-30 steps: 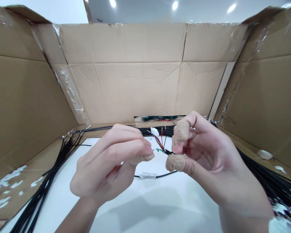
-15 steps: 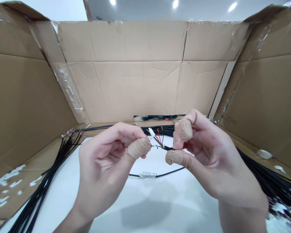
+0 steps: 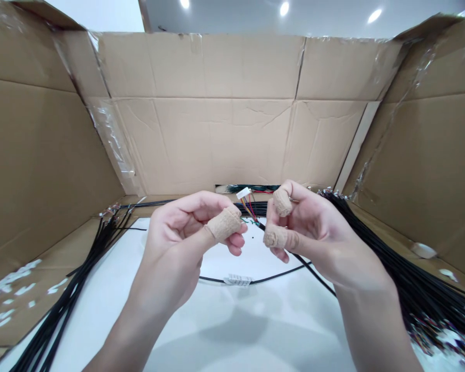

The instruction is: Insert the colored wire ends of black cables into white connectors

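Note:
Over the white surface, my right hand pinches a black cable near its stripped end. Several coloured wires fan out there and run up to a small white connector. My left hand is closed in a pinch at the tip of a thin green wire from the same end. Tan bandage wraps cover my left thumb and my right thumb and index finger. Below the hands, a white printed label sits around the curved part of the cable.
Bundles of black cables lie at the left and right, with more along the back. Small white pieces are scattered on cardboard at the left. Tall cardboard walls enclose the surface, and a white dish stands at the right.
My right hand has shifted left and its fingers have turned, exposing more black cable below. The white connector has turned sideways and sits higher. My left hand has moved slightly right.

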Motion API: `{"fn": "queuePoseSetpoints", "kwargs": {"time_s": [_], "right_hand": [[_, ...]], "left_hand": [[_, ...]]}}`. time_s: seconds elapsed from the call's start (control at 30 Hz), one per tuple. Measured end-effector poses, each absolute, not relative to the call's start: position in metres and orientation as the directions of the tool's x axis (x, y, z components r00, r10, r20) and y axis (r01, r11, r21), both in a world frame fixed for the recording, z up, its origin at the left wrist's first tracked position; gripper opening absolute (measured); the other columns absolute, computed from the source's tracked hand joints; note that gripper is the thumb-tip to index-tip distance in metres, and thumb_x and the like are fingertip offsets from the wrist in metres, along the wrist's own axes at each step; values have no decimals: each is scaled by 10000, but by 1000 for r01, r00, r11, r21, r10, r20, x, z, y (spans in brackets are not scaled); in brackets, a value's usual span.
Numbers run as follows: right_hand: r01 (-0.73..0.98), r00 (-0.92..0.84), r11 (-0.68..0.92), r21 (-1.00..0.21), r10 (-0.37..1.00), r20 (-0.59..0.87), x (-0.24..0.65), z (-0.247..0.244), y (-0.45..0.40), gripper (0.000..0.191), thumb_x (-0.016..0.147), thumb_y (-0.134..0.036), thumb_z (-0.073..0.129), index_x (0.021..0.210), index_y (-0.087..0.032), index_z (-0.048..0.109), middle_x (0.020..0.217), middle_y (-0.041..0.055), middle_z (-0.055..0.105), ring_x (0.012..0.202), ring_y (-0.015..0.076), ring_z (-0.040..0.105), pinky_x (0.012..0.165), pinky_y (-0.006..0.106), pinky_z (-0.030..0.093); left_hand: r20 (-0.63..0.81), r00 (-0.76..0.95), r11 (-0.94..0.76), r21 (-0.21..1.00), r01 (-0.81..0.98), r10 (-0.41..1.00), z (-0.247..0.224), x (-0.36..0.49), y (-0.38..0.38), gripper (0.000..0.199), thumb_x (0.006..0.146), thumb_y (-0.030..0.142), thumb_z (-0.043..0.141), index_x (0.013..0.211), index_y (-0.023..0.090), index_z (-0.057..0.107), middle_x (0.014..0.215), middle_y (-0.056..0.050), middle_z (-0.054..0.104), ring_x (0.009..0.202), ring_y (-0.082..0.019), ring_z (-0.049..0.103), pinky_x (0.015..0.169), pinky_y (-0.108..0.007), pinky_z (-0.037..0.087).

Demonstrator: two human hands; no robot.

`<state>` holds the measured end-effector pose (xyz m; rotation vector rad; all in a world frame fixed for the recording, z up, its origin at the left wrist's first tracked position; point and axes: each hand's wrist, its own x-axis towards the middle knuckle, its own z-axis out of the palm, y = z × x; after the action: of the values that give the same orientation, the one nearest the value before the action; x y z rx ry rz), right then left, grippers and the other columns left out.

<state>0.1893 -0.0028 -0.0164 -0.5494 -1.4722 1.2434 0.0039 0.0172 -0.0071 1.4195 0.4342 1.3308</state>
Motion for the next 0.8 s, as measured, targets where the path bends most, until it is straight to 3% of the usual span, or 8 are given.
{"fn": "queuePoseSetpoints", "kwargs": {"time_s": [0.2, 0.4, 0.63, 0.8], "right_hand": [[-148, -242, 389, -909, 877, 415, 186, -18, -3, 287, 891, -238, 718, 830, -223, 437, 733, -64, 590, 643, 80, 614, 608, 216, 527], [-198, -247, 388, -900, 869, 429, 185, -18, -4, 290, 894, -239, 711, 838, -223, 427, 720, -63, 595, 604, 85, 627, 598, 225, 540], [-245, -219, 406, -881, 862, 458, 184, -16, -6, 280, 898, -192, 696, 825, -218, 428, 726, -54, 605, 621, 80, 636, 606, 204, 544], [-257, -213, 401, -879, 864, 457, 183, -17, -8, 296, 900, -198, 696, 809, -218, 416, 754, -41, 631, 611, 82, 647, 598, 208, 547]], "left_hand": [[451, 316, -309, 859, -409, 835, -5, 5, 20, 69, 808, 175, 758, 760, 180, 809, 662, -29, 763, 612, -137, 738, 582, -165, 631], [557, 331, -499, 830, -249, 762, -1, -7, 18, 170, 890, 310, 687, 926, 218, 826, 806, -72, 814, 714, -180, 775, 669, -195, 644], [703, 189, -705, 706, -68, 686, -2, -7, 10, 150, 848, 173, 731, 916, 267, 826, 765, 5, 805, 672, -100, 735, 646, -109, 599], [729, 56, -731, 682, 20, 682, -2, -3, 7, 199, 820, 122, 745, 920, 275, 822, 830, 15, 811, 712, -131, 746, 716, -189, 628]]}}
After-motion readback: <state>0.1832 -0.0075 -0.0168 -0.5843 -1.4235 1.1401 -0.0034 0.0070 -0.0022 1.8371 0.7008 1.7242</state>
